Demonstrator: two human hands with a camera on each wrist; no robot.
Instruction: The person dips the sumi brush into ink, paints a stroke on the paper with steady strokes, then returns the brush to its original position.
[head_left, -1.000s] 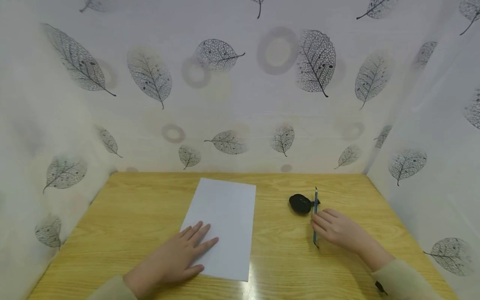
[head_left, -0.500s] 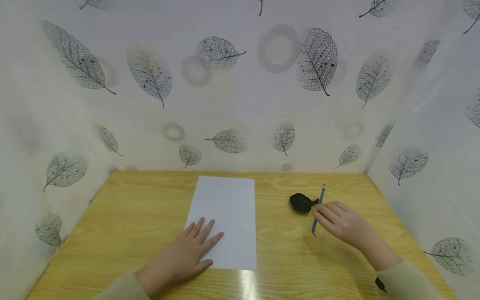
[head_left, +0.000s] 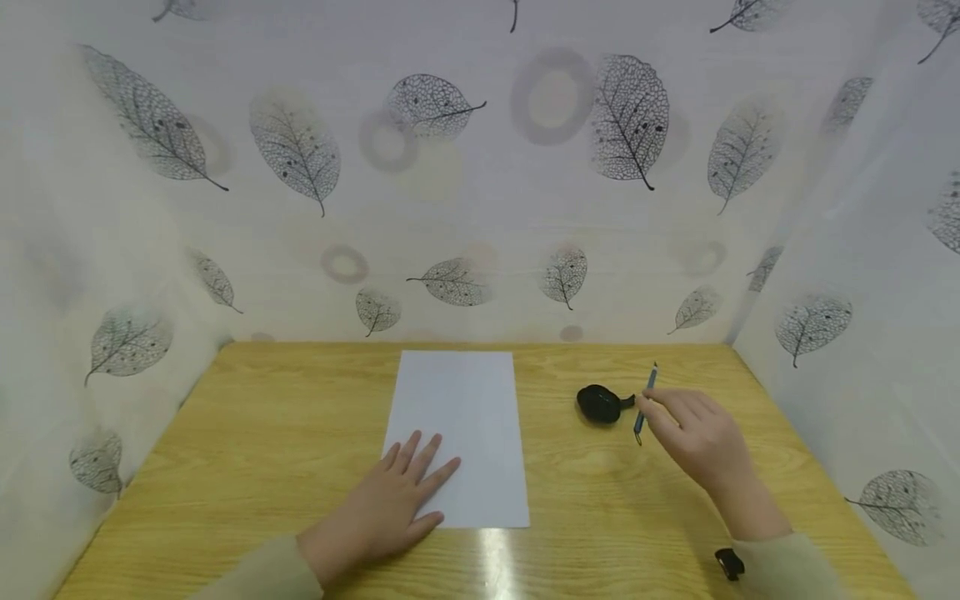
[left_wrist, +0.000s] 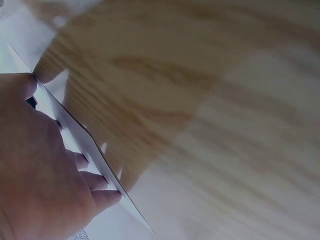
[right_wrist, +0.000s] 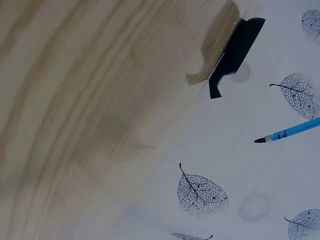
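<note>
My left hand (head_left: 386,512) lies with fingers spread on the lower left part of a white sheet of paper (head_left: 480,417), which rests on the table. In the left wrist view, the fingertips touch the paper (left_wrist: 95,155). My right hand (head_left: 701,437), raised over the right side, pinches a slim blue ink brush (head_left: 650,381) between thumb and fingers. Its dark tip points toward the back wall, and a small loop hangs from the near end. The right wrist view shows the brush (right_wrist: 297,129) at the right edge, with the hand itself out of sight.
A black ink dish (head_left: 598,404) with a short handle stands just left of the brush; it also appears in the right wrist view (right_wrist: 237,52). Leaf-patterned white sheeting (head_left: 465,208) encloses the wooden table (head_left: 285,417) at the back and sides.
My left hand has slid the paper to the right and turned it straighter. The right hand has lifted slightly and moved right, and the brush has tilted.
</note>
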